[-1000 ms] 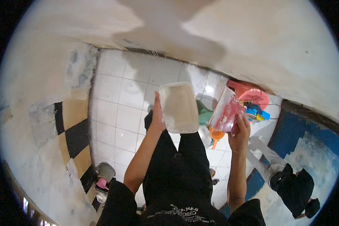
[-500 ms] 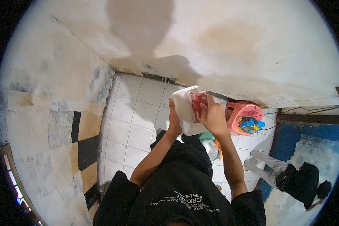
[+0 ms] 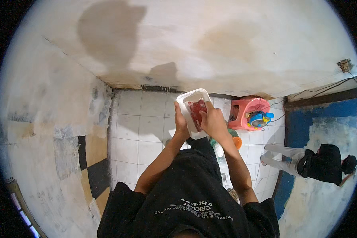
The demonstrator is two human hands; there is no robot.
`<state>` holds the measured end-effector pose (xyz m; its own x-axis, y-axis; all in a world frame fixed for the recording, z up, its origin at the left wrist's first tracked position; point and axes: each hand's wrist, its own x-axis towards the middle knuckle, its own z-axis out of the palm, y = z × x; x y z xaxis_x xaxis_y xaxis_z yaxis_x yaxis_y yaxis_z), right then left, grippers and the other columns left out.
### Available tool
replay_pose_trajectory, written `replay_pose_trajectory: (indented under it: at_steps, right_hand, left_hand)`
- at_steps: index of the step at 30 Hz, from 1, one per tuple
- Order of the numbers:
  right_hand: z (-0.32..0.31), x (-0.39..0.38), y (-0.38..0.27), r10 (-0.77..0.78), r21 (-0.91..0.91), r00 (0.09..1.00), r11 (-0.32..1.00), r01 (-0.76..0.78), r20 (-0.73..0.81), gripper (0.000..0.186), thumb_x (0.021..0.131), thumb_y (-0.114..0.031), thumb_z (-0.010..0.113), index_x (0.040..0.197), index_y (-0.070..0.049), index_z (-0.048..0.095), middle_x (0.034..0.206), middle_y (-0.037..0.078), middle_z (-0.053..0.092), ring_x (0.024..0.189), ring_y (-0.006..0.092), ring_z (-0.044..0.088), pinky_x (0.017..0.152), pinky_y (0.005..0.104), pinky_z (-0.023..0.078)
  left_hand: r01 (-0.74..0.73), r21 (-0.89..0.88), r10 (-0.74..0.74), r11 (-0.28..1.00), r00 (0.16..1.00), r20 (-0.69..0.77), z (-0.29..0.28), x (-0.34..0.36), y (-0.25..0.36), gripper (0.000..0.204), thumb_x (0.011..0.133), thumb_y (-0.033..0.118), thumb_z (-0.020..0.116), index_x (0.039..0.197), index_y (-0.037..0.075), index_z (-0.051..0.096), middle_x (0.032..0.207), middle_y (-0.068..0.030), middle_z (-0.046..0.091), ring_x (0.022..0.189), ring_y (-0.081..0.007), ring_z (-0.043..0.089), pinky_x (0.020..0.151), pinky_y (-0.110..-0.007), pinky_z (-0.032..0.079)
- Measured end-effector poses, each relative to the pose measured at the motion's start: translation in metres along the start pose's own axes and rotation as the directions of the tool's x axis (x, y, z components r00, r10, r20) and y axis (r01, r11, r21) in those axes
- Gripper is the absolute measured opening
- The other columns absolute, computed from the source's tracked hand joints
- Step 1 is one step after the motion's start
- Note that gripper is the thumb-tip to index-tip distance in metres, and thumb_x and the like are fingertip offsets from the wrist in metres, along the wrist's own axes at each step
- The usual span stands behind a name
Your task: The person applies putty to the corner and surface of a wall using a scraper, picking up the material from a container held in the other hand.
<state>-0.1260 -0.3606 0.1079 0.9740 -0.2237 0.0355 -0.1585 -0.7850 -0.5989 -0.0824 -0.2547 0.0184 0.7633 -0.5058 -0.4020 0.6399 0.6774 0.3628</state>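
Just ahead of my body I hold up a white rectangular plastic tub (image 3: 194, 94), its opening facing me. My left hand (image 3: 181, 125) is closed on the tub's left side, the fingers hidden beneath it. My right hand (image 3: 215, 123) grips a flat red scraper (image 3: 196, 110) smeared with white paste. The scraper's blade lies within the tub's opening, against the pale inside. How much paste the tub contains is hard to make out.
A pink plastic stool (image 3: 236, 113) stands by the wall with a blue fan (image 3: 260, 118) on it and cables trailing. Near my feet are an orange container (image 3: 237, 142) and green items. Another person (image 3: 323, 164) stands at right by the blue-and-white wall. Patchy walls (image 3: 226, 51) surround the tiled floor.
The scraper has gone from the tub's right rim to inside its opening, with my right hand closer to my left. The view has shifted, and the tub is seen more narrowly.
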Motion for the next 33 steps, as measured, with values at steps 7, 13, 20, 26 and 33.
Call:
replay_pose_trajectory:
  at_steps: [7,13,20,26,33]
  right_hand:
    - [0.005,0.013,0.008,0.089,-0.103,0.994,0.991,-0.082,0.061,0.029,0.079,-0.01,0.06,0.103,0.004,0.051,0.074,0.028,0.061,0.07,0.047,0.06,0.064,0.0549,0.048]
    - [-0.019,0.036,0.025,0.228,-0.098,0.97,0.971,-0.219,0.081,0.031,0.08,-0.014,0.059,0.105,0.003,0.051,0.074,0.028,0.061,0.07,0.047,0.06,0.066,0.0542,0.049]
    - [-0.033,0.071,0.063,0.156,-0.092,0.984,0.985,-0.149,0.083,0.037,0.077,-0.016,0.06,0.108,0.003,0.052,0.078,0.024,0.064,0.073,0.0407,0.064,0.067,0.0494,0.052]
    - [-0.05,0.098,0.08,0.195,-0.196,0.969,0.967,-0.164,0.15,0.033,0.079,-0.015,0.06,0.105,0.002,0.05,0.08,0.024,0.065,0.075,0.0399,0.065,0.066,0.0487,0.052]
    - [-0.066,0.112,0.082,0.077,-0.171,0.988,0.984,-0.053,0.136,0.032,0.084,-0.02,0.058,0.106,0.002,0.051,0.078,0.024,0.063,0.069,0.0399,0.064,0.061,0.0513,0.051]
  left_hand:
    - [0.002,-0.068,-0.002,0.998,1.0,-0.001,-0.012,0.029,-0.029,0.075,0.092,0.066,0.018,0.129,0.007,0.046,0.119,-0.0125,0.057,0.105,-0.0274,0.058,0.094,-0.04,0.046]
    - [-0.007,0.043,0.007,0.999,1.0,-0.005,-0.004,0.055,-0.037,0.075,0.092,0.066,0.018,0.128,0.007,0.047,0.118,-0.0124,0.058,0.104,-0.0269,0.058,0.091,-0.039,0.048]
    - [0.024,0.047,-0.024,0.999,1.0,0.001,0.028,0.103,-0.05,0.074,0.093,0.065,0.018,0.131,0.008,0.046,0.121,-0.0101,0.057,0.111,-0.0242,0.055,0.096,-0.038,0.043]
    - [-0.044,0.172,0.047,0.984,0.999,-0.017,0.04,0.13,-0.063,0.074,0.092,0.067,0.022,0.133,0.009,0.044,0.124,-0.0094,0.055,0.113,-0.0247,0.054,0.099,-0.038,0.04]
    - [-0.017,0.131,0.026,0.991,0.997,-0.07,0.052,0.152,-0.069,0.075,0.091,0.068,0.024,0.131,0.008,0.046,0.123,-0.0089,0.055,0.112,-0.0236,0.054,0.097,-0.035,0.043]
